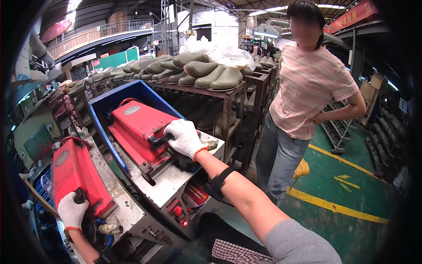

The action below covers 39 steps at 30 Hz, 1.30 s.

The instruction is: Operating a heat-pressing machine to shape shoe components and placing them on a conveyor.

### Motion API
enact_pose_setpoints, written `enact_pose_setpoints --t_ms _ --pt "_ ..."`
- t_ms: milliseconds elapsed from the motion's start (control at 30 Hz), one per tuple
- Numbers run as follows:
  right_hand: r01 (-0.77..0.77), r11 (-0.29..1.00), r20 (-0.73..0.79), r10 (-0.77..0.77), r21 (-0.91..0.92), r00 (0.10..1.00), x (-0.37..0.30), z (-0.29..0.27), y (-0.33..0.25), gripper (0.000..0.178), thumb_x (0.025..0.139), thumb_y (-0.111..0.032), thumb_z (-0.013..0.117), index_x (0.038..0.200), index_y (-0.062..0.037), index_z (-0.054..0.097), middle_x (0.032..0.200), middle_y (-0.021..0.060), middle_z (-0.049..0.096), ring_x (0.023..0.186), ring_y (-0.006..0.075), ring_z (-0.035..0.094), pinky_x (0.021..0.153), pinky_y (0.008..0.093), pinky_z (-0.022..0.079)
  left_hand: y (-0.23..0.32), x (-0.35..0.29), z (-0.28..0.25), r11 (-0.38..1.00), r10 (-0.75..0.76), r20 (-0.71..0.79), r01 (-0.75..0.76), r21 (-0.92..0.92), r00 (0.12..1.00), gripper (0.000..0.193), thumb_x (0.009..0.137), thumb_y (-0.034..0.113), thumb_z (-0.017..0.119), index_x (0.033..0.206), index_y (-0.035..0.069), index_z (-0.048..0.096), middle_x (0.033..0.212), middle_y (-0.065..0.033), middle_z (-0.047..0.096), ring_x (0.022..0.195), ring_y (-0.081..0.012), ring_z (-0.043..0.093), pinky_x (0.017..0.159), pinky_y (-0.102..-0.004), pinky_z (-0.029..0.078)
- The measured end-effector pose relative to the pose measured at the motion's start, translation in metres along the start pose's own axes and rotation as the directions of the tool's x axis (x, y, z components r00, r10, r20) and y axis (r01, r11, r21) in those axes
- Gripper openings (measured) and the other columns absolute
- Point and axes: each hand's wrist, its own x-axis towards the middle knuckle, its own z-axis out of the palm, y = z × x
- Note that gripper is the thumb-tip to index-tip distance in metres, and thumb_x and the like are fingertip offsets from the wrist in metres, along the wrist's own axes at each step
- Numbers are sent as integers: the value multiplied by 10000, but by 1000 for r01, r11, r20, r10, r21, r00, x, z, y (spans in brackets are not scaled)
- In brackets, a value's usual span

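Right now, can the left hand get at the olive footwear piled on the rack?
Probably not: the left hand is on the black handle of the left red cover, and the right red cover, in its blue box, sits between that hand and the olive footwear.

Yellow arrow [347, 181] on green floor [307, 229]; oval labels [132, 110] on red covers [140, 126] unreadable

The left worktop [128, 206], white and stained, carries the left red housing [72, 171]; the right worktop [173, 184] — white too — carries the right red housing [140, 127]. Farther off, a brown rack [226, 114] bears olive-green rubber boots [212, 76] — piled along its top.
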Motion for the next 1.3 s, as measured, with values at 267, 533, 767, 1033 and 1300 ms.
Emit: enact_pose_setpoints --t_ms 267,533,767,1033,1300 --pt "0 1000 9 0 -10 1000 0 -1 0 144 732 -139 729 876 -143 718 885 76 672 959 319 652 836 458 504 2 -2 -1 999 1 -7 -1 37 1000 318 693 320 774 860 50 746 835 -206 719 843 -408 714 750 -477 559" --pt "24 999 -30 -25 -21 999 0 -1 -1 142 727 -128 728 866 -149 706 859 73 655 913 317 656 789 461 508 0 -1 2 1000 -26 -13 26 18 1000 303 706 317 770 853 55 733 849 -208 713 852 -412 708 755 -478 553" --pt "-16 1000 22 16 -23 1000 0 -1 -1 150 736 -147 731 885 -150 719 901 72 674 974 318 648 848 457 502 -1 -2 4 1000 1 -40 -1 8 999 287 720 305 770 858 56 729 846 -202 713 856 -411 708 754 -477 552" --pt "-9 1000 4 9 -18 1000 0 0 0 146 735 -150 725 881 -151 720 885 64 670 966 311 649 835 454 502 -2 -2 5 1000 -26 -27 26 -5 999 273 723 275 780 860 48 718 843 -203 714 850 -411 708 747 -478 546" --pt "-27 1000 12 27 -11 1000 -1 1 -1 152 740 -153 724 891 -165 717 911 52 668 997 301 642 848 458 484 -10 -1 12 999 19 -79 -21 -24 997 267 722 256 775 857 38 702 829 -208 700 840 -418 701 741 -482 541"
